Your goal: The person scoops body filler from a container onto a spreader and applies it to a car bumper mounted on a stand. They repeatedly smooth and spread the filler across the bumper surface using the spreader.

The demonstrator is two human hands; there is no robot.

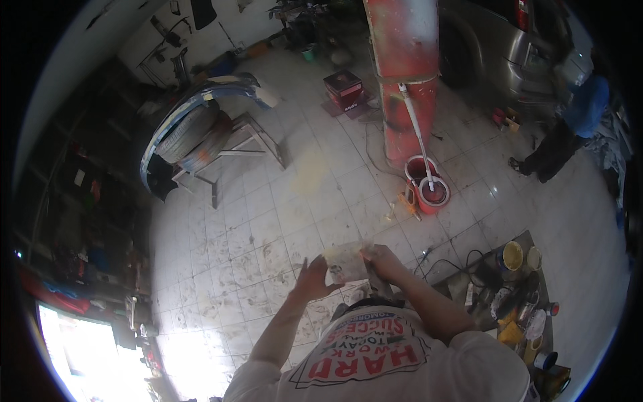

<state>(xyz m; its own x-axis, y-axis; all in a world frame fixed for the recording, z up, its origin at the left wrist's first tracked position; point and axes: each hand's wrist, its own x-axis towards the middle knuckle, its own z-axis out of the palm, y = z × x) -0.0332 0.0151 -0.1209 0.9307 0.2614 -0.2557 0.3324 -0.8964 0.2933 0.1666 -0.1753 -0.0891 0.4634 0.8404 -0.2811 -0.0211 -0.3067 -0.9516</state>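
Pale tiled floor (315, 218), smudged with dark marks, spreads under everything. At the upper right stands a grey-brown vehicle (519, 74), and near it rises a red, patchily whitened column (400, 60). To the left, a curved panel (224, 87) arches beside two tyres (191, 134) on a metal stand (244, 153). A co-worker in a blue top (586, 107) stands at the far right. A dark board (462, 288) at the lower right carries tins, bottles and tools. A pale-handled mop (416, 124) leans on the column from a red bucket (434, 203); a dark red box (343, 90) sits farther back. The left hand (313, 277) has its thumb and fingers spread — whether they touch anything, I cannot tell. The right hand (384, 262) has its fingers clamped on a pale, flat piece (345, 262) — held up between both hands, above the floor.
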